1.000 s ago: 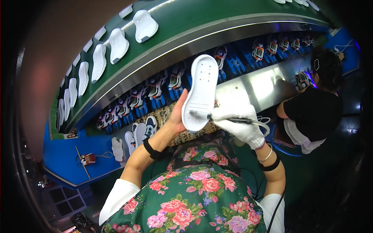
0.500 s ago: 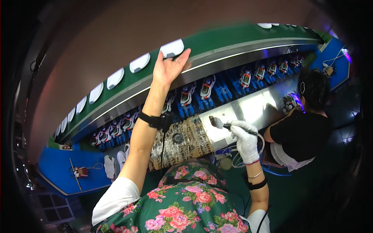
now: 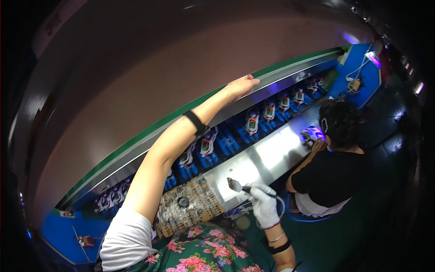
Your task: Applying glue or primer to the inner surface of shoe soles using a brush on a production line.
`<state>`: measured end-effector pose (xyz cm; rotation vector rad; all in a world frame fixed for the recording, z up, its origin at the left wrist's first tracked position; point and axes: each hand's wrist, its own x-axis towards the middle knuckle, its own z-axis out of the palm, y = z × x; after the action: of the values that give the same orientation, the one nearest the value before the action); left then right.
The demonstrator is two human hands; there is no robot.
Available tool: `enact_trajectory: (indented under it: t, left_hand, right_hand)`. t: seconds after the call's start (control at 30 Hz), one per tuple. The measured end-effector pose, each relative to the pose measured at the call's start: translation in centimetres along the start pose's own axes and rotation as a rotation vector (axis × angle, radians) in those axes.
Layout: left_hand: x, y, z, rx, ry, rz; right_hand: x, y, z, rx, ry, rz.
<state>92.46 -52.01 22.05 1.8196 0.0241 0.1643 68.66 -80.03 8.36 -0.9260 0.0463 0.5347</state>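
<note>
My bare left hand [image 3: 242,85] reaches to the upper green belt [image 3: 267,71] at the far side. Its fingers are bent and mostly turned from view, so what they hold, if anything, is hidden. In a white knit glove, my right hand [image 3: 263,206] grips a brush [image 3: 235,185] by its dark handle. The brush's dark, flat tip hangs over the bare metal bench top [image 3: 244,173]. A pale hose or cable curves beside the glove.
Shoe uppers [image 3: 207,144] stand on blue holders along a lower line behind the bench. Brown tape covers the bench's left part [image 3: 195,199]. A seated co-worker [image 3: 335,172] at right handles a shoe [image 3: 311,134]. A brown panel [image 3: 136,81] overhangs the belt.
My left hand has moved right along the belt, from spread fingers to bent ones. The view has shifted, and the white soles on the belt are out of sight. My right hand still holds the brush.
</note>
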Motion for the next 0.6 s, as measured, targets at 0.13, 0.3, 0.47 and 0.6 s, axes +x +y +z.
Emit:
enact_trajectory:
  t: [0.13,0.3,0.47,0.6]
  left_hand:
    - [11.5,-3.0,-7.5,0.811,0.137,0.261]
    - [16.1,-4.0,-1.0,0.918,0.108,0.205]
    - [11.8,-4.0,-6.6,-0.005,0.348,-0.022]
    - [8.5,-0.9,-7.2,-1.003,0.492,-0.153]
  right_hand:
    - [-0.7,1.1,2.0,0.04,-0.057,0.027]
    - [-1.1,0.9,-1.4,0.068,0.125,0.011]
    - [-0.1,1.5,-1.7,0.068,0.063,0.075]
    - [0.5,1.7,-1.4,0.076,0.098,0.048]
